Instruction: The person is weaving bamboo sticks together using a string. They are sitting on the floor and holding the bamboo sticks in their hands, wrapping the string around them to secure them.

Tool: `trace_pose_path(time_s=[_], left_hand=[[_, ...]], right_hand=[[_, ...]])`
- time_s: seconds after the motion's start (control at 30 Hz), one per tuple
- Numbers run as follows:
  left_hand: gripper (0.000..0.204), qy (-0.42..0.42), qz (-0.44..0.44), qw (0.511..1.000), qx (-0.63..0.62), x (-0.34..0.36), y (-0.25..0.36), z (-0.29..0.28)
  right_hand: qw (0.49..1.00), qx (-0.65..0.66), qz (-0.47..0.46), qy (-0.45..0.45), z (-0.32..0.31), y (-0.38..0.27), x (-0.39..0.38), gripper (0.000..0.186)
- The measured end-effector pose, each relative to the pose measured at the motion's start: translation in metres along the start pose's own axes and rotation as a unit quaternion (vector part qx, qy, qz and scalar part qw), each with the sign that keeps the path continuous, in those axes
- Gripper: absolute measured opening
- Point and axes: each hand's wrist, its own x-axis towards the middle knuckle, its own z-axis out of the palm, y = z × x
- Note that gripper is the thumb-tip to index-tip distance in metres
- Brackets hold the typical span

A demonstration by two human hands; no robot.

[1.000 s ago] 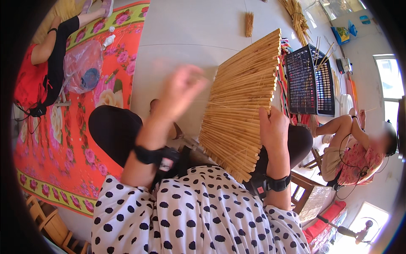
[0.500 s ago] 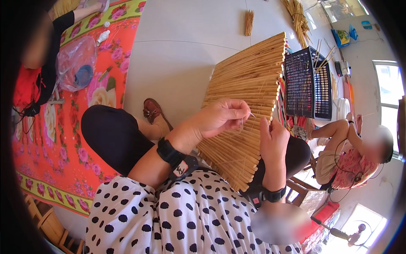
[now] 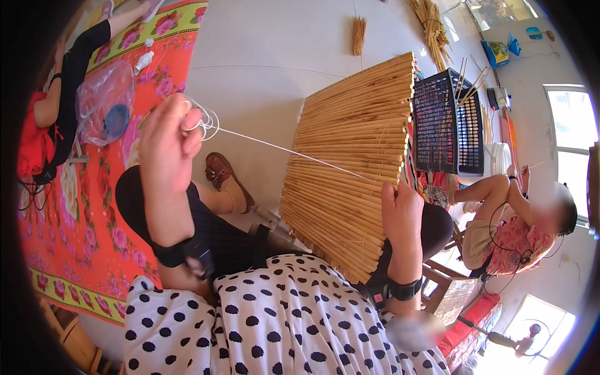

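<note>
Head view: my left hand [image 3: 169, 147] is raised to the left of the stalk mat [image 3: 344, 187], well apart from it. Its fingers are curled firmly around a white thread [image 3: 294, 152], of which some loose loops hang just beside the fingertips. From there the thread runs almost straight across the mat and reaches it close to my right thumb; whether it passes between the stalks there, I cannot tell. My right hand [image 3: 402, 212] grips the right edge of the mat, with the thumb lying on the upper face; the other fingers are mostly hidden from me.

The mat is in front of me, made of many yellow-brown stalks set side by side, and its lower corner comes over my lap. My dark right knee [image 3: 439, 224] is behind the right hand. Beyond the right edge of the mat stands a black crate [image 3: 434, 125] with some thin sticks [image 3: 462, 78] rising from it. On the pale floor [image 3: 250, 37] lie a small bundle of stalks [image 3: 359, 35] and a larger straw bundle [image 3: 431, 28]. On my left is spread a red flowered cloth [image 3: 100, 250], which carries a clear plastic bag [image 3: 94, 94] with a blue bowl [image 3: 116, 122]. One person [image 3: 522, 244] sits at right, another [image 3: 40, 131] at left.
</note>
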Motion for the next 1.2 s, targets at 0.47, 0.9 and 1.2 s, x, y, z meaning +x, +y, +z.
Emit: trace_pose_path(time_s=[0.47, 0.9, 1.2], left_hand=[[0.029, -0.312, 0.101, 0.864, 0.381, -0.056, -0.145, 0.126], [0.024, -0.366, -0.34, 0.836, -0.23, -0.041, -0.134, 0.127], [0.029, -0.354, -0.35, 0.863, -0.084, -0.046, -0.129, 0.134]], right_hand=[[0.999, 0.031, 0.004, 0.031, 0.001, -0.011, -0.004, 0.04], [0.988, 0.13, 0.078, 0.0, 0.002, -0.004, -0.008, 0.036], [0.994, 0.104, 0.03, 0.009, 0.0, -0.01, -0.006, 0.028]])
